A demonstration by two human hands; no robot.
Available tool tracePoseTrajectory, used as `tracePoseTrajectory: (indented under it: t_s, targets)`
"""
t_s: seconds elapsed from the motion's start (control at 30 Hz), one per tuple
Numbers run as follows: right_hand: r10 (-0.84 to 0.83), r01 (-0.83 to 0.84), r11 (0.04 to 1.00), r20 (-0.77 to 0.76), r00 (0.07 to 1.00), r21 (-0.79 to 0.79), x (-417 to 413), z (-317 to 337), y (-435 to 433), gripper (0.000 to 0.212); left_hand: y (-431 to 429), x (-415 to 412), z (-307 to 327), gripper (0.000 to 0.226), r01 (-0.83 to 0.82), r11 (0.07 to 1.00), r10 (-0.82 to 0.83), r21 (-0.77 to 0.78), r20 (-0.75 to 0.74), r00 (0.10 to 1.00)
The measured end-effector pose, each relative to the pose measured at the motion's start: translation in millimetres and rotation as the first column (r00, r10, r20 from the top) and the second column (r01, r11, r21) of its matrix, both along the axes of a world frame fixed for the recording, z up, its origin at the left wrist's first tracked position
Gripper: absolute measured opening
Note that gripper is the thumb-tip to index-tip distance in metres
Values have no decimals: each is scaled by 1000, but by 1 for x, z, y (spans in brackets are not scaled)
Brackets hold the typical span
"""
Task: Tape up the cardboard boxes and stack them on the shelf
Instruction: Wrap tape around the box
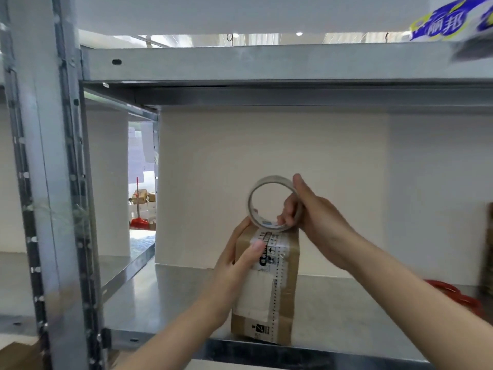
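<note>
Two-handed, steady the cardboard box [282,297], upright at the shelf [165,303] front, with the left hand [234,265] wrapped round its side, thumb pressing its face, and draw the tape roll [269,180], hooked in the curled fingers [289,212] of the right hand [320,217], taut over the top.

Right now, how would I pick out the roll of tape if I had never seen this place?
Look at the grey metal shelf, where a tall cardboard box stands near the front edge. Just above the box's top, the right hand grips the roll of tape. It is the only see-through ring there, with the pale wall showing through its hole.
</note>
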State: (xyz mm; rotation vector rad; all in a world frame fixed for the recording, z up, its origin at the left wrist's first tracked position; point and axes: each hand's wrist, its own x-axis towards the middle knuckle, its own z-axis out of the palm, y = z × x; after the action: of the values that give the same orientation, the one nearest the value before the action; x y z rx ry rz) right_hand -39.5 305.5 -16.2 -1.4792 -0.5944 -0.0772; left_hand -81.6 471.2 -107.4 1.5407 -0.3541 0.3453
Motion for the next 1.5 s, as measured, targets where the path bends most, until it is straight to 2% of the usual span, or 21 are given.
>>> tracePoseTrajectory:
  t_s: [0.13, 0.27, 0.4, 0.53, 0.63, 0.7, 0.77, 0.83, 0.87, 0.9, 0.97, 1.0, 1.03, 1.07, 1.17, 1.23, 1.3, 1.33, 1.4, 1.5]
  targets:
    - [5, -5, 1000, -18, 1000, -7, 4, 4, 10, 54, 8, -1, -11, 89, -20, 1000, 21, -23, 23, 1000]
    - [-75, 76, 996, 23, 997, -52, -2, 28, -17, 46, 8, 0, -10, 75, -33, 999, 30, 26, 115, 993]
    - [-184, 191, 954, 51, 982, -232, -16, 33, -58, 37, 8, 0, -11, 64, -14, 999, 7, 42, 171, 985]
    - [-352, 353, 818, 89, 932, -454, -20, 7, -76, 38, 5, -1, -11, 64, 15, 1000, -20, 24, 205, 978]
    - [-321, 321, 782, 98, 942, -534, -21, -20, -63, 44, 5, -2, -9, 70, 37, 997, -45, 63, 127, 991]
    - [-287, 301, 785, 112, 951, -542, -20, -29, -54, 51, 11, -3, -4, 69, 0, 982, -24, 190, 121, 992]
    - [-277, 297, 793, 120, 953, -532, -17, -28, -52, 57, 25, -2, 11, 58, -196, 876, 69, 441, 287, 956]
    - [-258, 287, 792, 130, 957, -539, -14, -24, -52, 56, 31, -7, 42, 48, -316, 677, -6, 664, 434, 901]
    - [-249, 281, 790, 132, 959, -545, -14, -23, -53, 55, 28, -10, 59, 49, -297, 556, -83, 776, 408, 909]
    - [-240, 273, 790, 134, 962, -549, -12, -23, -53, 53, 22, -12, 76, 55, -230, 428, -135, 874, 313, 940]
    - [-229, 264, 785, 132, 964, -561, -10, -23, -52, 51, 4, -2, 97, 80, -46, 206, -124, 977, 72, 990]
    - [-224, 257, 780, 128, 966, -571, -10, -22, -52, 51, -6, 4, 104, 94, 24, 125, -98, 992, -12, 995]
    - [-214, 243, 779, 118, 970, -579, -8, -21, -54, 51, -15, 10, 108, 102, 64, 98, -88, 993, -55, 995]
    - [-203, 222, 783, 99, 974, -581, -8, -18, -57, 50, -22, 14, 110, 103, 76, 123, -92, 990, -64, 994]
    - [-107, 113, 863, 41, 993, -493, -7, -8, -75, 42, -19, 19, 103, 84, 27, 313, -83, 949, -1, 997]
    - [-68, 91, 917, 72, 995, -387, -5, -3, -83, 38, -6, 19, 91, 71, -59, 522, -40, 851, 94, 995]
    - [-72, 95, 945, 85, 994, -314, -2, -1, -80, 43, 9, 16, 73, 63, -136, 761, 17, 635, 190, 982]
    - [-74, 90, 954, 68, 995, -286, 0, -2, -73, 48, 14, 13, 61, 62, -151, 836, 41, 528, 213, 976]
    - [-58, 55, 964, -2, 998, -260, 2, -3, -54, 49, 20, 11, 33, 66, -149, 906, 79, 397, 186, 979]
    - [-9, -4, 943, -36, 999, -332, 6, -10, -21, 46, 25, 11, -9, 68, -82, 981, 81, 176, 13, 997]
